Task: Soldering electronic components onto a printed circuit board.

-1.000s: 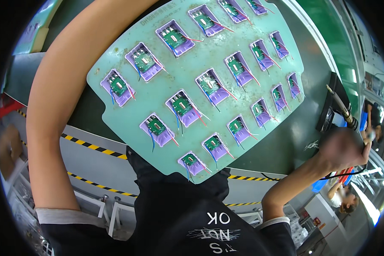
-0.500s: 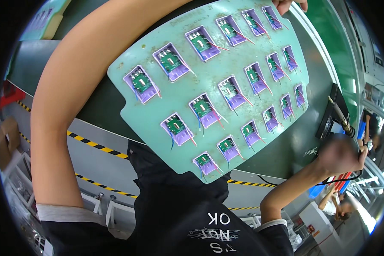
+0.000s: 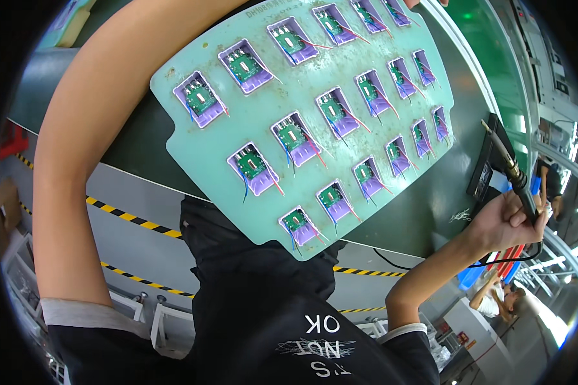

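A pale green tray [image 3: 192,154] reaches over the near table edge toward my body. In its cut-outs sit several purple housings [image 3: 257,186], each with a green circuit board [image 3: 250,163] and thin red, blue and white wires. My left arm curves around the tray's left and far sides. Only bits of my left hand [image 3: 412,2] show at the top edge of the picture, at the tray's far right corner, and its fingers seem to grip that rim. On the right, my right hand [image 3: 504,221] is closed around the dark handle of a soldering iron [image 3: 512,168], its tip pointing up and left, apart from the tray.
Beside the iron, a black stand [image 3: 483,170] is on the dark green table [image 3: 424,228], near some whitish wire scraps [image 3: 460,216]. A black cable [image 3: 392,262] runs below my right forearm. Another person [image 3: 494,298] is in the background at right.
The whole view has shifted, so tray, table and arms appear higher and farther left. The soldering iron, still in my right hand, and that hand now show more clearly; less of my left hand is visible.
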The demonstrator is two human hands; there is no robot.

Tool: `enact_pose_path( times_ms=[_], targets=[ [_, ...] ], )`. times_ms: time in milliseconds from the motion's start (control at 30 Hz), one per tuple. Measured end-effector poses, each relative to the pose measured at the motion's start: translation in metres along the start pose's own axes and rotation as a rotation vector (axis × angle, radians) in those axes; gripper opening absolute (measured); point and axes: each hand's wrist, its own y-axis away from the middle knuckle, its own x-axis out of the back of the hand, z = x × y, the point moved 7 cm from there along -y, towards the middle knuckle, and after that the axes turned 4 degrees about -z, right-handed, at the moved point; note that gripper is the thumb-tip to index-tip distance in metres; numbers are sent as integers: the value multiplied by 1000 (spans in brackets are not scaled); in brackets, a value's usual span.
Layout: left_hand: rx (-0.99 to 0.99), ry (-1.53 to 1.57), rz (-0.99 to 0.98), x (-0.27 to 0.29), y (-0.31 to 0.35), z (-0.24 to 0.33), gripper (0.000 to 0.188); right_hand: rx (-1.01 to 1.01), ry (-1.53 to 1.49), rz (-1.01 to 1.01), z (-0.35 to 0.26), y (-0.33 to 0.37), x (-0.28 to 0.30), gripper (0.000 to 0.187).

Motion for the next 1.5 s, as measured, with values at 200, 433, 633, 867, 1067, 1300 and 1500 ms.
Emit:
enact_pose_path(
  times_ms=[200, 433, 633, 867, 1067, 1300, 1500],
  targets=[
    [17, -40, -10, -1, -3, 2, 28, 3, -89, -31, -4, -3, 5, 28],
    [102, -74, 2, 3, -3, 1, 28, 79, -43, 5, -6, 3, -11, 27],
    [111, 92, -90, 34, -14, 11, 29, 241, 6, -5, -46, 21, -70, 22],
    [700, 318, 90, -32, 148, 11, 26, -227, 102, 104, -64, 87, -63, 22],
    [724, 441, 36, -93, 126, 61, 30, -332, 43, -40, -117, 51, -27, 21],
    [534, 232, -174, -60, 66, 172, 54, -174, 45, -38, -180, -9, 9, 19],
    [379, 107, -170, 10, 92, 251, 129, 68, -35, 31, -196, -56, -13, 19]
  ],
)
